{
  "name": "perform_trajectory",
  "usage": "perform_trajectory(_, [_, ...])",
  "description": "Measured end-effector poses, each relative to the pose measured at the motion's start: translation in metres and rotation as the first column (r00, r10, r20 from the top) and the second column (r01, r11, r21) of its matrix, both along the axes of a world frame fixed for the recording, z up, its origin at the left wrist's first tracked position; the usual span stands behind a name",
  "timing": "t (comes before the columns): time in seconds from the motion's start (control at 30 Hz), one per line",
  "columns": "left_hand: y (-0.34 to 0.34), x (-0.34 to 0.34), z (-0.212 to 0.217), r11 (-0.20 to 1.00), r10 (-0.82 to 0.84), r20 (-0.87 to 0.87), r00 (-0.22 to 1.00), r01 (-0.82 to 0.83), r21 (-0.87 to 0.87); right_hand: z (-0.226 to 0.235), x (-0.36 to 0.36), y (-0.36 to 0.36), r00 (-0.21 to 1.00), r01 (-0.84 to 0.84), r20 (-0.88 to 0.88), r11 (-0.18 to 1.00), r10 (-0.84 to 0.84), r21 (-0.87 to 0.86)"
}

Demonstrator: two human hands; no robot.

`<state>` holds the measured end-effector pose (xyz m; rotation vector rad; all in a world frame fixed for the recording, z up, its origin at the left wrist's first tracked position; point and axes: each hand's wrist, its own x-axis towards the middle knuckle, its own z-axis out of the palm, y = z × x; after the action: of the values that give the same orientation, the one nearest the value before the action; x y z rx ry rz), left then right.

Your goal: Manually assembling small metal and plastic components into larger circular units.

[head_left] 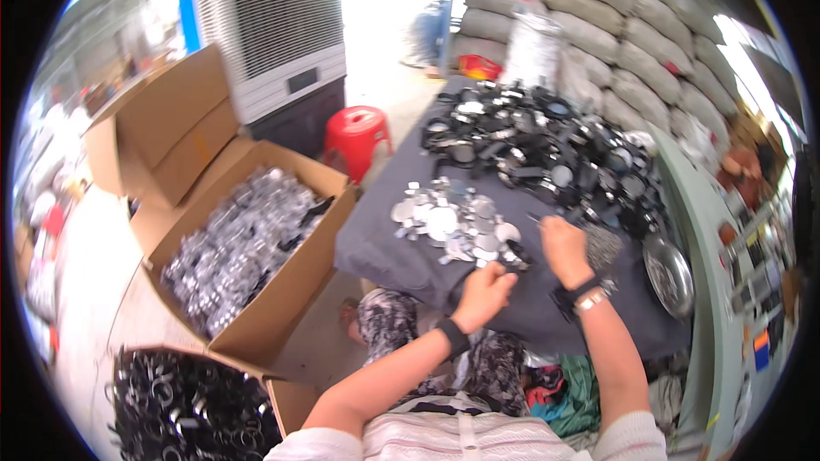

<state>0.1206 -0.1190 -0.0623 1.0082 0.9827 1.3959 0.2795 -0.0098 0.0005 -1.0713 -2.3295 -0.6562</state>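
My left hand point(484, 297) is closed at the near edge of the grey-covered table point(384, 239), its fingers pinching a small black piece point(514, 254) whose kind is blurred. To its right, my right hand point(565, 248) is closed too, with a thin dark tip showing past its fingers; what it grips cannot be made out. Just beyond the left hand lies a loose heap of round silver discs with small tabs point(442, 222). A small pile of tiny grey metal parts point(602, 246) is beside my right hand.
A large heap of black pieces with round shiny faces point(547, 141) covers the table's far side. At right stands a shallow metal bowl point(669, 275). Cardboard boxes of clear-wrapped pieces point(235, 248) and black ring-shaped parts point(192, 410) flank me at left, near a red stool point(357, 138).
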Motion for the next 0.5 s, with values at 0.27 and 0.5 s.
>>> perform_trajectory(0.27, [0.015, 0.014, 0.002, 0.996, 0.085, -0.552, 0.829, -0.087, 0.022, -0.009, 0.025, -0.046, 0.999, 0.025, 0.034, 0.935, -0.014, -0.353])
perform_trajectory(0.5, [0.034, -0.002, 0.002, 0.989, -0.065, -0.451, 0.89, 0.119, 0.092, -0.027, 0.033, -0.043, 0.936, -0.091, -0.353, 0.958, -0.011, -0.272])
